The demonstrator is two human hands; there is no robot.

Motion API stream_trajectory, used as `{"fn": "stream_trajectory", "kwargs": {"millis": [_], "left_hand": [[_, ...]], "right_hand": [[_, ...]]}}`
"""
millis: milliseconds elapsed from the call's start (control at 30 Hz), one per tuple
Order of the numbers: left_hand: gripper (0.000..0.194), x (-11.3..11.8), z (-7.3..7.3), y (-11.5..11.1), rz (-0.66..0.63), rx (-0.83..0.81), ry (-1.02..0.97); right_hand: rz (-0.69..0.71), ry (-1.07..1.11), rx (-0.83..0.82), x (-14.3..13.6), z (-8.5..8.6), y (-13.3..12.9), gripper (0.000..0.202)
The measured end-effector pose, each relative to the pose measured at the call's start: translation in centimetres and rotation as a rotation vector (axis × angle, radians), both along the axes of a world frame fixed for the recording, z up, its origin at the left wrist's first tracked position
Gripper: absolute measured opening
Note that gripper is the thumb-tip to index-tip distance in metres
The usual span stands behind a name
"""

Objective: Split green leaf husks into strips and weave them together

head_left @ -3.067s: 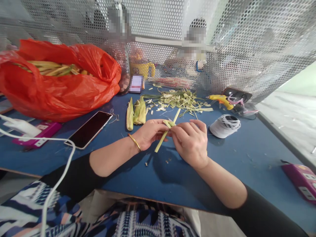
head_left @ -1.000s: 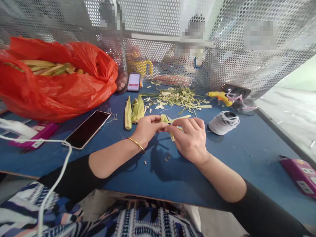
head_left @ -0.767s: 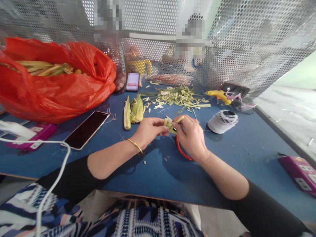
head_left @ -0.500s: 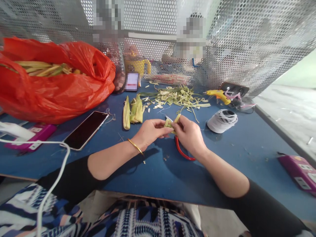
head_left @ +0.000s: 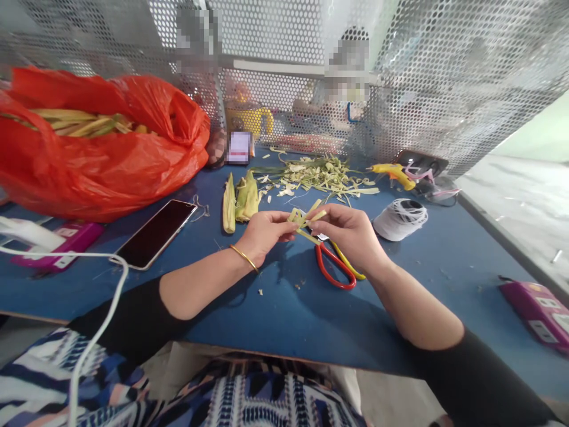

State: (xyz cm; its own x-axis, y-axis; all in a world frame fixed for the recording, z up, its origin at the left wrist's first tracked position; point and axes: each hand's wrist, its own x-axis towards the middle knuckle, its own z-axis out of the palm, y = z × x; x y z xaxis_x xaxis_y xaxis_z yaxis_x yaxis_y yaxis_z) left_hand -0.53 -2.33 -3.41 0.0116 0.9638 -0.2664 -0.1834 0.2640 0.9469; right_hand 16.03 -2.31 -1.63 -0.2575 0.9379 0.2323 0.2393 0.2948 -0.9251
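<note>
Between my two hands, pale green corn husk strips (head_left: 306, 218) are looped and crossed over each other. My left hand (head_left: 265, 232) is closed, pinching the looped end between thumb and fingers. From the other side, my right hand (head_left: 345, 230) pinches the strips too, fingers bent over them. Under my right hand lies a pair of scissors (head_left: 329, 270) with one red and one yellow handle; the blades are mostly hidden. Bundled corn husks (head_left: 246, 197) rest beyond my left hand, and a heap of husk scraps (head_left: 317, 175) is spread out farther back.
A red plastic bag (head_left: 146, 172) of husks stands at the left, near a phone (head_left: 155, 233) and a purple power strip (head_left: 71, 243) with a white cable. To the right are a thread spool (head_left: 395, 220), a yellow glue gun (head_left: 393, 172) and another purple power strip (head_left: 537, 311). Perforated metal screening (head_left: 271, 41) closes the back.
My hands have drawn slightly apart, and the husk strips now show as open loops between them. My right hand has turned, uncovering more of the scissors' handles.
</note>
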Motion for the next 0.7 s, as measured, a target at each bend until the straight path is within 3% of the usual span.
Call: {"fn": "stream_trajectory", "kwargs": {"millis": [267, 433, 700], "left_hand": [[0.027, 0.21, -0.41, -0.25, -0.068, 0.091, 0.023], [0.025, 0.3, -0.56, -0.23, -0.061, 0.102, 0.051], [0.015, 0.24, -0.69, -0.25, -0.051, 0.171, 0.166]], "right_hand": [[-0.078, 0.196, -0.14, -0.87, -0.87, -0.04, 0.021], [-0.137, 0.064, -0.12, -0.76, -0.94, -0.03, 0.019], [-0.097, -0.104, -0.175, -0.54, -0.97, -0.09, 0.017]]}}
